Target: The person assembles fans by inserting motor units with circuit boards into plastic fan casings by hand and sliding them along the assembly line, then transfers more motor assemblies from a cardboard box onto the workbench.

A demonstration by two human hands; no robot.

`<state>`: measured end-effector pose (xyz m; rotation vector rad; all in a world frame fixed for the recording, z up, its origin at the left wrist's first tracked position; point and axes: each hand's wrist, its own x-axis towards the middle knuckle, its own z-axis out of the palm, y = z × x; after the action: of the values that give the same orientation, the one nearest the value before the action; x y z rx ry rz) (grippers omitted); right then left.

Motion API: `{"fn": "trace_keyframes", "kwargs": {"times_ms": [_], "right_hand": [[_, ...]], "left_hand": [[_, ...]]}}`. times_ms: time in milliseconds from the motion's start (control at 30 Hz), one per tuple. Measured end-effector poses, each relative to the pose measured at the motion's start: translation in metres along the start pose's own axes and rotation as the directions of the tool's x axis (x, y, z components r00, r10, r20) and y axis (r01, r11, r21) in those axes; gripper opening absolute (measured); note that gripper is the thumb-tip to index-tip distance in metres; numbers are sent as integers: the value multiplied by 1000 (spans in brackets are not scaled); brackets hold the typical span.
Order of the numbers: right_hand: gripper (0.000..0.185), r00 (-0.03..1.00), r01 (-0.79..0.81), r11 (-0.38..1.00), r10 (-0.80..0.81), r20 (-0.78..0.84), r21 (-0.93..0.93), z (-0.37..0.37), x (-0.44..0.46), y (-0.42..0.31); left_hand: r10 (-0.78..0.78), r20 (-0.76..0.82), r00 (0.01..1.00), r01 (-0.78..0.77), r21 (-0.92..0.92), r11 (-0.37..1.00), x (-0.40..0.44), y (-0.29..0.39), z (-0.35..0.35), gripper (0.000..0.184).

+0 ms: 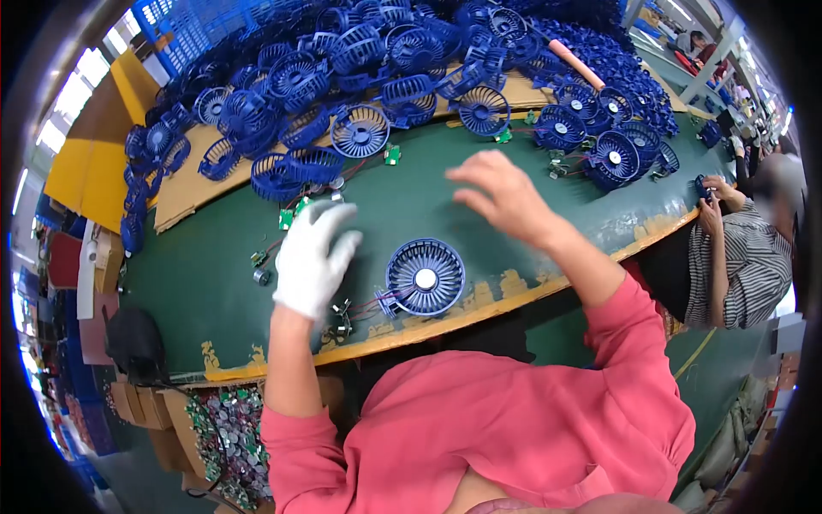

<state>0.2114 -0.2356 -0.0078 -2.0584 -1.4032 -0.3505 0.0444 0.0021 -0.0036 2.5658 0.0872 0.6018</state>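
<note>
A round blue fan housing with a white centre lies on the green table in front of me. Thin wires run from it to a small circuit board at its left. My left hand, in a white glove, hovers left of the housing, fingers apart and holding nothing visible. Bare, my right hand is raised above and right of the housing, its fingers spread with nothing in them. Beside the gloved hand lie a small round motor and a green circuit board.
Blue fan housings are piled on cardboard along the far side. Several wired fans sit at the right. A box of circuit boards and motors stands below the left edge. Another person works at the right.
</note>
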Motion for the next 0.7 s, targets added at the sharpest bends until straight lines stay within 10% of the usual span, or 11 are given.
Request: {"fn": "trace_keyframes", "kwargs": {"times_ms": [200,400,467,533,600,700], "right_hand": [[29,984,-170,879,125,-130,-445,28,13,84],[16,992,-89,757,127,12,-648,40,17,122],[14,993,-85,868,35,-111,-489,29,19,107],[15,976,-194,967,175,-128,-164,8,22,80],[14,877,-477,797,459,142,371,-25,23,34],[14,954,-299,802,246,169,517,-39,9,-18]], "left_hand": [[109,133,985,-163,529,833,37,-66,46,26],[123,153,981,-179,438,881,44,-52,31,14],[108,-93,990,-110,-17,994,45,-46,19,14],[-317,-135,939,216,-485,847,41,-21,-6,16],[-314,-382,869,-13,-652,758,35,-22,-16,21],[-339,-495,800,-210,-761,614,21,-16,-33,30]]}}
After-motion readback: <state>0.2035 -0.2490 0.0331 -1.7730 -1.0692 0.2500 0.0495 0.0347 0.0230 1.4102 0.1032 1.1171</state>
